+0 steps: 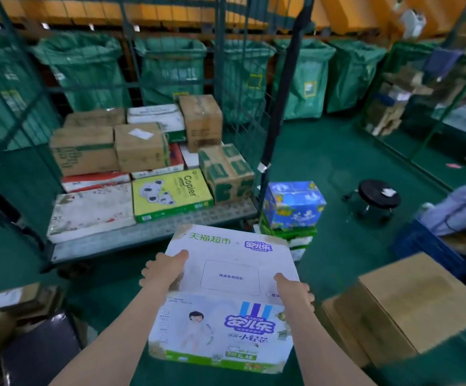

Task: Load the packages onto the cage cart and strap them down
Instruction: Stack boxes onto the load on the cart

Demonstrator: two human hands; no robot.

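Low in the frame's centre, the left hand and right hand clasp opposite sides of a white diaper box, apparently steadying it toward the half-loaded cage cart at centre left.

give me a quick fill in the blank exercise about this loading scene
The left hand and right hand grip a ____ box with blue lettering.
The yellow box on the cage cart carries the word ____.
The blue carton sits off the cart, on its ____ side.
The round stool has a ____ seat.
Missing words: white; Copier; right; black.
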